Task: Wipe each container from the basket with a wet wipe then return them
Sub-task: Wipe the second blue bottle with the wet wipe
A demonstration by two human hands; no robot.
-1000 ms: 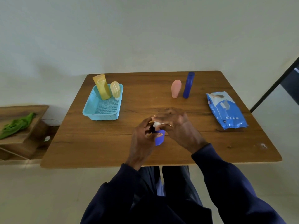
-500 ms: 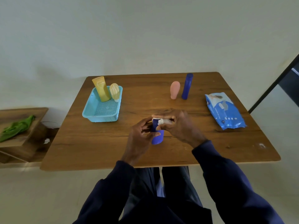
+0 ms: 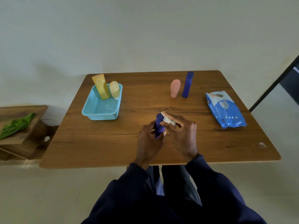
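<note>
The brown wooden bench [image 3: 97,143] carries everything. At its far left sits a light blue plastic mesh basket [image 3: 100,118], with a yellow squeeze tube [image 3: 101,86] and a pale cream ribbed bottle [image 3: 114,88] standing at its back end. To the right lies a blue soft packet of wipes [image 3: 224,110], flat and well apart from the rest. A tall dark blue cylinder bottle [image 3: 187,84] and a pink rounded bottle [image 3: 175,88] stand just beside each other at the far middle, outside the basket.

Over the near middle of the bench, the left hand [image 3: 148,143] is curled round a small dark blue container [image 3: 159,125], held roughly upright. The right hand [image 3: 182,136] pinches a crumpled white wet wipe [image 3: 168,121] against the container's upper end.

As I judge it, the risk is a slip: a damp, smooth container held low down could twist out of the left hand if the right rubs hard near the top, and it might drop to the bench (or roll off the near edge). A quick wipe could also miss the base, which the left fingers cover.

The container's lower part and any cap are hidden by the fingers, so I cannot tell its full shape. The packet's print is too small to read, and I cannot tell whether its flap is sealed.
</note>
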